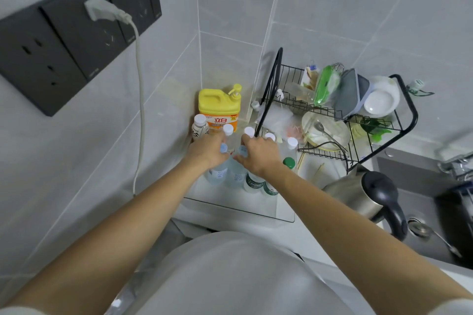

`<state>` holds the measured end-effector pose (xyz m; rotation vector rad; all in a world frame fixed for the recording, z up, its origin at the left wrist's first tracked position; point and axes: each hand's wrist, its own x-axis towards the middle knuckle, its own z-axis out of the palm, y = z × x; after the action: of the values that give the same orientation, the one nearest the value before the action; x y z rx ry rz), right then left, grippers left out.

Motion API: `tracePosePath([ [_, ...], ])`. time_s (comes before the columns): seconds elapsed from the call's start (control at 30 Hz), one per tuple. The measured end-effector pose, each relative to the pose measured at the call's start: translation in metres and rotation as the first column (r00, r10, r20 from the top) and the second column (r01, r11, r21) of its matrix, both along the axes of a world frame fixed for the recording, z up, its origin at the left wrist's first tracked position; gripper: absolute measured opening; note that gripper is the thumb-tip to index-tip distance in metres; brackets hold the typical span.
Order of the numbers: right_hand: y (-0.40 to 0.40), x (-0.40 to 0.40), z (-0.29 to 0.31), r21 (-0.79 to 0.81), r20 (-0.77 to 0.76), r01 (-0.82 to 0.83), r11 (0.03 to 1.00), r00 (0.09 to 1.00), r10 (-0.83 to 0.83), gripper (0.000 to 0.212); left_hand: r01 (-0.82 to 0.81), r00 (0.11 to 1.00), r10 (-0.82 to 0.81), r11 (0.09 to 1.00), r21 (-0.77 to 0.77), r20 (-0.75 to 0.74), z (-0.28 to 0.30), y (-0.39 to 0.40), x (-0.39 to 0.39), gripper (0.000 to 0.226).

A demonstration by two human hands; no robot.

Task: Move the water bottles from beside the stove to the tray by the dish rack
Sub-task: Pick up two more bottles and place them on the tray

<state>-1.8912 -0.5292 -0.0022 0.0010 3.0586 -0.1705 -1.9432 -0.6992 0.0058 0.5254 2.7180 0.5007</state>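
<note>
Left hand (208,147) with fingers curled round the neck of one blue-capped bottle (219,167); right hand (258,152) likewise gripping a second bottle (236,171); both bottles upright on the clear tray (256,208), beside the dish rack (358,120); yellow detergent jug (217,107) behind.

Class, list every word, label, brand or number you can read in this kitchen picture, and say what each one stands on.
"立白": red characters on the label of the yellow detergent jug.
Smaller print on that label: too blurred to read.
Black characters on the white-capped bottle beside the jug: not legible.
Blue print on the clear water bottles under the hands: blurred.
White lettering on the green-labelled bottle: blurred.
Small marks on the wall sockets: too small.
</note>
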Motion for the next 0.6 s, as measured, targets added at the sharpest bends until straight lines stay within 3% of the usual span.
tracePosePath([
  [0.1,0.002,0.0,0.0,0.0,0.003,-0.018,1.0,1.0,0.018,0.043,0.021,1.0,-0.02,1.0,0.001,-0.024,0.0,0.001,0.0,0.04],
  [0.2,0.004,-0.002,0.001,-0.018,0.032,-0.017,1.0,0.999,0.018,0.04,0.087,0.994,-0.089,0.995,-0.043,-0.058,-0.003,0.002,-0.003,0.031],
  [0.4,0.003,-0.002,0.005,0.0,0.035,-0.021,1.0,0.999,0.021,0.039,0.232,0.973,-0.231,0.966,-0.118,0.021,0.002,-0.001,-0.012,0.026],
  [0.6,0.002,-0.001,0.013,0.024,0.049,-0.043,0.999,0.998,0.042,0.04,0.256,0.966,-0.259,0.96,-0.11,-0.009,0.002,-0.004,-0.013,0.026],
])
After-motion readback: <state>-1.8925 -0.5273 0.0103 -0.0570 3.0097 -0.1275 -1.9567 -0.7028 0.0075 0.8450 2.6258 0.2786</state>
